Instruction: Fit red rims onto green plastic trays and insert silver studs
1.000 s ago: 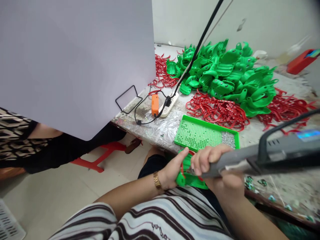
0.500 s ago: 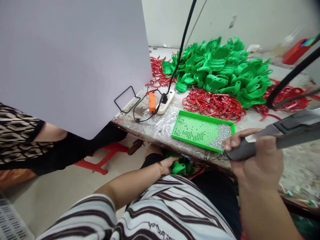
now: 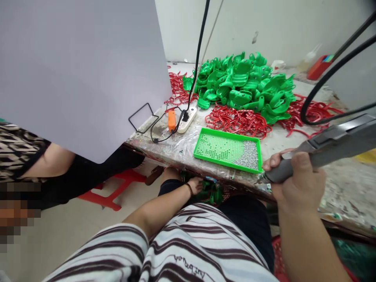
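Observation:
My right hand is wrapped round a grey electric screwdriver. The tool's thin bit points left, beside the near right corner of a green perforated tray. Many small silvery screws are heaped at the tray's right end. Below the table edge, my left hand reaches down beside green plastic pieces in a red basket at my lap. Its fingertips are hidden, so whether it grips a piece is unclear.
A big pile of green plastic parts and red strips lies on the table. A power strip, an orange adapter and hanging cables stand left. A grey panel separates a seated person.
My view has turned slightly, shifting the table leftward. The screwdriver's bit has come away from the tray corner and shows plainly. My left hand has sunk deeper beside the green pieces.

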`<state>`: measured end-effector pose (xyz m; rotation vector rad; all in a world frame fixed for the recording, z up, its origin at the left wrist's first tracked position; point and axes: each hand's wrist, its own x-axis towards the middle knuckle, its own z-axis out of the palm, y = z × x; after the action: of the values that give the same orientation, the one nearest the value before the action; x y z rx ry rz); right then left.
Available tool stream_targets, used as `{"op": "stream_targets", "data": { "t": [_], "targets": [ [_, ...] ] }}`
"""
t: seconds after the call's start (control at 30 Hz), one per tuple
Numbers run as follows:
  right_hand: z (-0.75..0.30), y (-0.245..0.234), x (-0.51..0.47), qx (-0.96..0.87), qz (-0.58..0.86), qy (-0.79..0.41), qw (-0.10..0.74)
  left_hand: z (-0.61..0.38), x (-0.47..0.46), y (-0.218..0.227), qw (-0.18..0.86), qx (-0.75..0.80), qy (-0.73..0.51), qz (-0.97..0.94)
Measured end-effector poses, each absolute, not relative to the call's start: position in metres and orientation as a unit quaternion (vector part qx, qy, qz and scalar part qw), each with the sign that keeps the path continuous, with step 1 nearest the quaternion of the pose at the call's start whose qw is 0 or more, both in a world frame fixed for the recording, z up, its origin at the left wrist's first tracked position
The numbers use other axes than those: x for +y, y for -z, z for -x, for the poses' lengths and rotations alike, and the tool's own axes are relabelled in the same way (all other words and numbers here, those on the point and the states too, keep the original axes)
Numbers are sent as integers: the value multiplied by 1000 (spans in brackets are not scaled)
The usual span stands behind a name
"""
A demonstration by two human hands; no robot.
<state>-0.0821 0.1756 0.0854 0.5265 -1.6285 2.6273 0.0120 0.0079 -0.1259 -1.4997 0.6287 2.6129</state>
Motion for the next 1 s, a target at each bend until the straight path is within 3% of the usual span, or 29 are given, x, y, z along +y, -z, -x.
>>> {"op": "stream_targets", "data": {
  "t": [0.4,1.0],
  "targets": [
    [57,-87,184,-496,-169,-852,-7,-126,-37,43,-128,193,-852,469],
    [47,-90,205,-524,-125,-842,31,-123,-30,26,-93,214,-890,392]
  ]
}}
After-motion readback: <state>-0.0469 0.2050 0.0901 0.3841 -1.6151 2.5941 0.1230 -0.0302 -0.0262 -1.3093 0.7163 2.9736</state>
